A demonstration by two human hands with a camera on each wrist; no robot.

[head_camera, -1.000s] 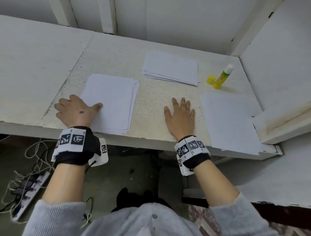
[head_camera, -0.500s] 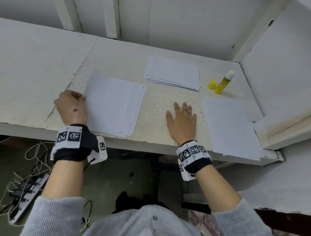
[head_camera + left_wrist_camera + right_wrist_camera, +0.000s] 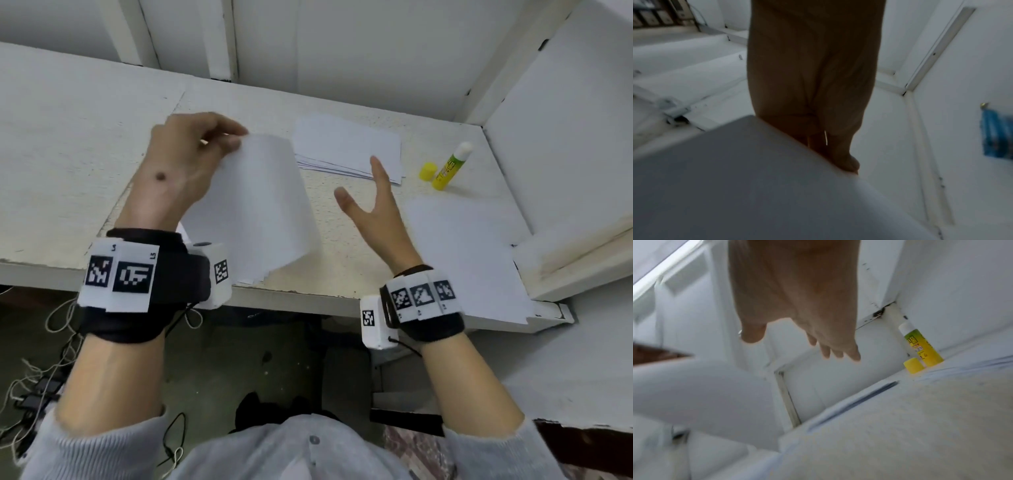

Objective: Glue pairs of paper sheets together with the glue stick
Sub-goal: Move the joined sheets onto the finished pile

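Observation:
My left hand (image 3: 191, 161) pinches the top edge of a white sheet (image 3: 260, 205) and holds it lifted and curved above the near paper stack (image 3: 253, 279), which it mostly hides. In the left wrist view the fingers (image 3: 842, 155) lie against the sheet (image 3: 756, 178). My right hand (image 3: 373, 209) hovers above the table with fingers spread, holding nothing. An uncapped yellow-green glue stick (image 3: 452, 166) stands at the back right with its yellow cap (image 3: 428, 170) beside it. A single sheet (image 3: 469, 253) lies at the right front.
A second stack of white paper (image 3: 346, 147) lies at the back middle of the white table (image 3: 68, 171). White walls close in the back and right side. A raised ledge (image 3: 575, 253) runs along the right. Cables and a power strip (image 3: 30, 397) lie on the floor.
My left hand has lifted a sheet up off the near stack. My right hand has risen from lying flat on the table and opened its fingers.

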